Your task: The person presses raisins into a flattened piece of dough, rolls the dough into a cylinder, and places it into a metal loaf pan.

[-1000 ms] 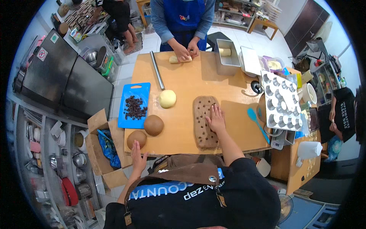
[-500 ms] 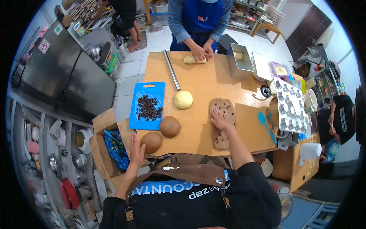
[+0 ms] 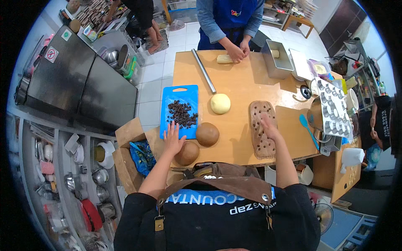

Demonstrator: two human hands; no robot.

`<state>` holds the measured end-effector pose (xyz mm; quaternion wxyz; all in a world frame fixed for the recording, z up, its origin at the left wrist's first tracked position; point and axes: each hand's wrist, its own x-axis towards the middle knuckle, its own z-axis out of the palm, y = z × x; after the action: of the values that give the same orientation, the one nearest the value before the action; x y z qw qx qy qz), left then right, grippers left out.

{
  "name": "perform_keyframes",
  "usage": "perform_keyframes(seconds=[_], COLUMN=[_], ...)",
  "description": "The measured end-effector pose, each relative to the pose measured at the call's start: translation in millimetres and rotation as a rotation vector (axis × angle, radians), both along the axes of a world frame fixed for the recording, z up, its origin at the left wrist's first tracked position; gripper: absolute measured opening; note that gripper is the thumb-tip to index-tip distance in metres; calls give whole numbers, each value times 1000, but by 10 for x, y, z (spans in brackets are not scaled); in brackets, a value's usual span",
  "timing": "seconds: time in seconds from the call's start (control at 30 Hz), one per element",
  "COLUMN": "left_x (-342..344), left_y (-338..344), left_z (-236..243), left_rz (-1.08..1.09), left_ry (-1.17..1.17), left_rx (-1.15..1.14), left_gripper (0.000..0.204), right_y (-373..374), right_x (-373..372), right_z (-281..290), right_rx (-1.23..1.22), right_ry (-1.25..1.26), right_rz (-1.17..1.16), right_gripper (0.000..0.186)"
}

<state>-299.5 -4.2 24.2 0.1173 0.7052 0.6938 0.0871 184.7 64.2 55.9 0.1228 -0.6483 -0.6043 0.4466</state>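
Note:
My left hand (image 3: pixel 173 140), fingers spread, reaches over the near edge of a blue cutting board (image 3: pixel 167 99). Its fingertips are just short of a pile of dark chocolate chips (image 3: pixel 181 113). Beside that hand sit two round brown dough balls, one nearer me (image 3: pixel 188 154) and one farther off (image 3: pixel 207 134). A flattened brown dough sheet (image 3: pixel 261 144), dotted with chips, lies lengthwise on the table. My right hand (image 3: pixel 269 127) is over the sheet's right side, fingers stretched out and holding nothing; whether it touches the dough I cannot tell.
A pale yellow dough ball (image 3: pixel 220 103) and a metal rolling rod (image 3: pixel 203 71) lie beyond the board. Across the wooden table (image 3: pixel 238 90), a co-worker's hands handle a pale dough roll (image 3: pixel 225 59). A loaf tin (image 3: pixel 278 60), blue spatula (image 3: pixel 309 131) and muffin tray (image 3: pixel 333 108) are at right.
My left hand has gone from beside the near dough ball forward over the board. My right hand, earlier flat on the dough sheet, has turned and shifted toward its right side. The view has shifted.

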Motion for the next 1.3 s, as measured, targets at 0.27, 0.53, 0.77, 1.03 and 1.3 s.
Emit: perform_keyframes(seconds=[0.27, 0.53, 0.77, 1.03, 1.3], left_x=[-45, -149, -81, -29, 512], left_y=[444, 517, 578, 623, 310], left_z=[-99, -134, 22, 76, 525], left_rz=[-199, -267, -239, 64, 47], left_ry=[51, 43, -11, -312, -506], left_rx=[172, 313, 280, 293, 347], left_gripper=[52, 28, 20, 16, 16], right_y=[-816, -584, -738, -328, 74], right_x=[-186, 194, 55, 155, 10], right_z=[-129, 285, 168, -142, 267], right_rx=[105, 746, 39, 977, 781], right_ry=[-691, -303, -558, -424, -485], right_rz=[-46, -515, -108, -615, -491], right_gripper=[63, 66, 72, 78, 75])
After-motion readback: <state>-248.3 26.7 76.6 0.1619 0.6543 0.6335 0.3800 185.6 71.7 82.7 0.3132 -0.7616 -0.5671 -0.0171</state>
